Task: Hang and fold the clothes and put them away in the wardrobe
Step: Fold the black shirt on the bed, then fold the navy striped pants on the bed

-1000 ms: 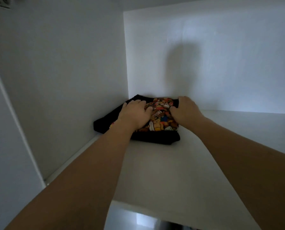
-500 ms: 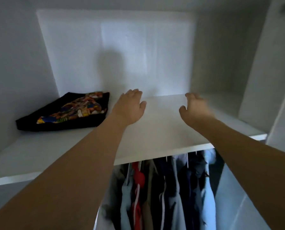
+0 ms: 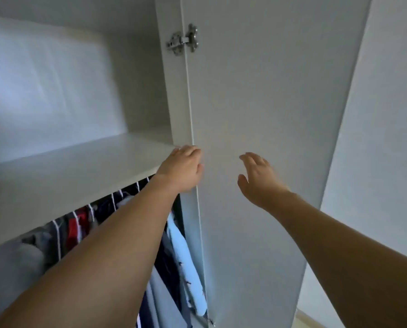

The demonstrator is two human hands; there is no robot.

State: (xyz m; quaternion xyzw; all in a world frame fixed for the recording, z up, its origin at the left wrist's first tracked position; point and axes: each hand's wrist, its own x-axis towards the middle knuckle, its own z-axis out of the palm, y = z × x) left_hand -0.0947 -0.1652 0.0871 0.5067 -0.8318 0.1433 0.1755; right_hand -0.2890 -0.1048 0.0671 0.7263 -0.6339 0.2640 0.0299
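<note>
Both bare arms reach up toward the open white wardrobe door (image 3: pixel 257 102). The left hand (image 3: pixel 182 170) sits at the door's hinged edge, fingers loosely curled, holding nothing. The right hand (image 3: pixel 257 177), at its three o'clock, is spread wide, apart from the panel. Hanging clothes (image 3: pixel 174 252) crowd below the white wooden shelf (image 3: pixel 74 171), at seven o'clock.

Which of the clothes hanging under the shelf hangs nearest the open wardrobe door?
The light blue shirt: it hangs at the right end of the row, right beside the door; the red garment and the grey one hang further left.
</note>
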